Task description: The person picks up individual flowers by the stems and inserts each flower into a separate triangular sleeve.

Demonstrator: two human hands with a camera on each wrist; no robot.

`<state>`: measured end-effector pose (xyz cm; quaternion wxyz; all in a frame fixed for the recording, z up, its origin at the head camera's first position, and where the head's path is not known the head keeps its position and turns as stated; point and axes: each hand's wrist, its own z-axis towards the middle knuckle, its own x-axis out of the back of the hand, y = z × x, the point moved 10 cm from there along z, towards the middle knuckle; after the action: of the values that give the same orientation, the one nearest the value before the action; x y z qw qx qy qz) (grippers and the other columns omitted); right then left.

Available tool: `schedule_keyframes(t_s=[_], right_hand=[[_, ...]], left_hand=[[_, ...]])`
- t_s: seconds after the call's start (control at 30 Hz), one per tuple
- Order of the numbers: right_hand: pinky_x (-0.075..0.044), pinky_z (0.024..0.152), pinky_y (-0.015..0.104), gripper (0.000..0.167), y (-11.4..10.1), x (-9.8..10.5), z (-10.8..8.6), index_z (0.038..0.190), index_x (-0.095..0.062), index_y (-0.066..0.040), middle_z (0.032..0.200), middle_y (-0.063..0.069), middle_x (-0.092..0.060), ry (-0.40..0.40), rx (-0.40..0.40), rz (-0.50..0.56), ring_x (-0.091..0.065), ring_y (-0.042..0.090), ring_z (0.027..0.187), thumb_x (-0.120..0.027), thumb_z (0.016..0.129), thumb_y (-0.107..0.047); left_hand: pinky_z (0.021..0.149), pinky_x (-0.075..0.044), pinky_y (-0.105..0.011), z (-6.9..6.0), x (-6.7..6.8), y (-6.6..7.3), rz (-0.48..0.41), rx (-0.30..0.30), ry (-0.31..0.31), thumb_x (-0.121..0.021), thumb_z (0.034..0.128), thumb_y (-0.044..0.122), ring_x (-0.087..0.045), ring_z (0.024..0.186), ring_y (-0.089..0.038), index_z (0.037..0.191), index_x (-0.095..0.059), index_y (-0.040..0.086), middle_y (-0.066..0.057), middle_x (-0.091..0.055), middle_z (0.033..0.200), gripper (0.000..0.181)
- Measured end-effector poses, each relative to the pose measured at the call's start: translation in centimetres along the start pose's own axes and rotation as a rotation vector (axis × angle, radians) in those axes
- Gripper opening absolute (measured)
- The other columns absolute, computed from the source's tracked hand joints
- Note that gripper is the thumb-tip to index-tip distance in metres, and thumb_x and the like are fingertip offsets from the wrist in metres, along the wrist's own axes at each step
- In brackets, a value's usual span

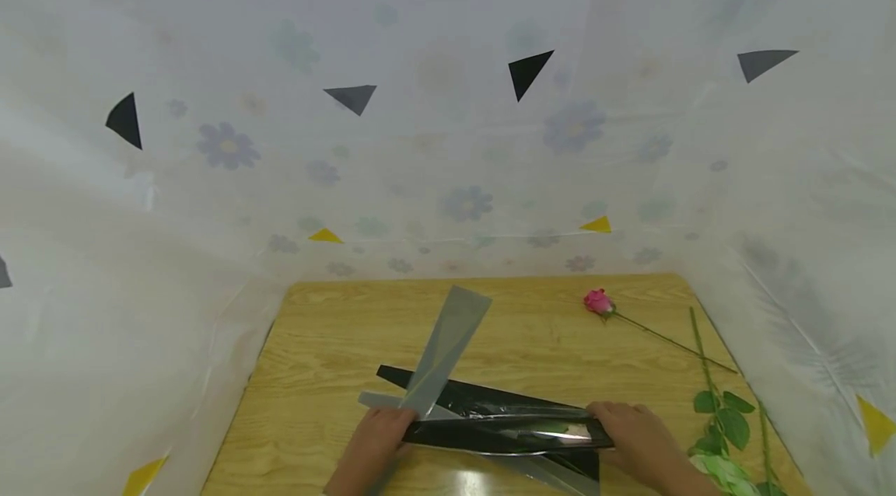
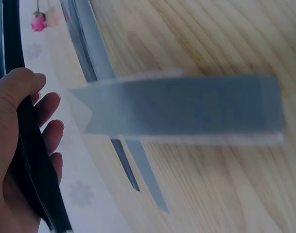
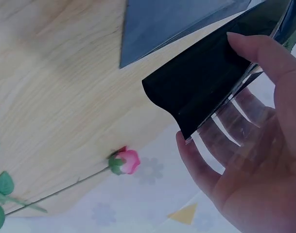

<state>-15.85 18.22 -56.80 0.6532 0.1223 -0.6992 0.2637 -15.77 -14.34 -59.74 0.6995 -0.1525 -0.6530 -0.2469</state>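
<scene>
Both hands hold a narrow black flower sleeve with a clear plastic side, stretched crosswise above the table. My left hand grips its left end; in the left wrist view the thumb lies in front of the black film and the fingers behind. At the other end my right hand pinches it, thumb on the black face, fingers visible through the clear plastic. Under it, another black sleeve and grey sleeves cross on the table. One grey sleeve points away from the left hand.
On the wooden table, a pink rose lies at the back right. A leafy stem and a pale green-white flower lie along the right edge. Flower-printed sheeting with black, grey and yellow triangles surrounds the table.
</scene>
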Motion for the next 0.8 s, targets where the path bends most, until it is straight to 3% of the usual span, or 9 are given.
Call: schedule_keyframes(t_s=[0.13,0.23,0.37,0.57,0.8], right_hand=[[-0.047,0.071,0.047,0.048,-1.7,0.0,1.0,0.106,-0.058,-0.014,0.1,-0.001,-0.063,-0.016,0.023,0.0,-0.061,0.02,0.088,-0.081,0.067,-0.031],[-0.046,0.072,0.046,0.049,-3.2,0.0,1.6,0.108,-0.058,-0.014,0.1,-0.001,-0.062,-0.047,0.049,-0.009,-0.06,0.02,0.088,-0.08,0.068,-0.033],[-0.046,0.072,0.045,0.051,-5.4,-0.1,2.2,0.11,-0.058,-0.013,0.101,-0.001,-0.062,-0.051,0.102,-0.009,-0.06,0.019,0.089,-0.079,0.069,-0.035],[-0.047,0.076,0.045,0.052,-7.9,-0.3,2.9,0.11,-0.059,-0.014,0.099,-0.003,-0.061,0.005,0.16,-0.037,-0.06,0.02,0.092,-0.079,0.069,-0.036],[-0.047,0.077,0.043,0.05,-9.5,-0.6,3.5,0.109,-0.057,-0.016,0.097,-0.004,-0.059,-0.065,0.171,-0.062,-0.06,0.018,0.088,-0.079,0.068,-0.035]], left_hand=[[0.073,-0.046,-0.04,1.0,-0.5,1.4,0.013,0.004,-0.039,-0.077,0.0731,0.035,-0.06,0.087,-0.016,0.102,-0.055,0.019,0.003,-0.063,0.095,0.04],[0.074,-0.047,-0.04,1.7,-0.6,2.9,0.037,-0.019,-0.033,-0.077,0.073,0.038,-0.06,0.091,-0.016,0.106,-0.053,0.019,0.003,-0.062,0.1,0.045],[0.078,-0.046,-0.038,2.5,-0.9,5.2,0.041,-0.079,-0.034,-0.077,0.0721,0.042,-0.059,0.094,-0.013,0.109,-0.053,0.018,0.005,-0.061,0.104,0.05],[0.076,-0.045,-0.032,3.8,-0.8,8.6,0.058,-0.185,-0.011,-0.076,0.0681,0.052,-0.056,0.091,-0.009,0.112,-0.052,0.019,0.008,-0.058,0.102,0.059],[0.076,-0.044,-0.034,4.8,-0.3,10.4,0.05,-0.196,0.001,-0.074,0.0686,0.054,-0.054,0.092,-0.009,0.115,-0.051,0.021,0.01,-0.056,0.104,0.062]])
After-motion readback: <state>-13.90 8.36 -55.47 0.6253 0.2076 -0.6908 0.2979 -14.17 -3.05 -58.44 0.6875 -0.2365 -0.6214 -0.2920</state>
